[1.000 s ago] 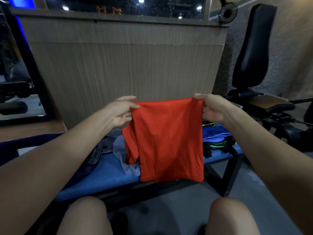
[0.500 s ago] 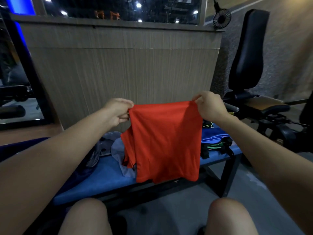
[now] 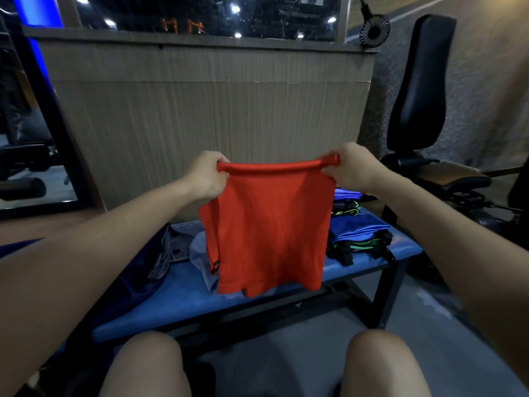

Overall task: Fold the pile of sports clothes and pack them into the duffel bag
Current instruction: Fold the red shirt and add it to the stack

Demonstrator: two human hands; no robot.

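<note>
From my head camera, my left hand (image 3: 206, 174) and right hand (image 3: 350, 167) each pinch a top corner of the red shirt (image 3: 272, 233), which hangs above the blue bench (image 3: 257, 293). If either pinch slips, I judge the half-made fold drops open onto the grey cloth (image 3: 200, 253) underneath; I cannot make out the bag

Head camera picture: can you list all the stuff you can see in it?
red shirt: 1, red-orange, held up over the bench
bench: 1, blue pad, black frame, in front
folded clothes: 1 stack, blue, black and green, right end of bench
grey garment: 1, grey, on bench behind the shirt
dark bag: 1, navy, left end of bench
fan: 1, black, top of wood partition
left hand: grips shirt's top left
right hand: grips shirt's top right
knees: 2, bare, bottom
</note>
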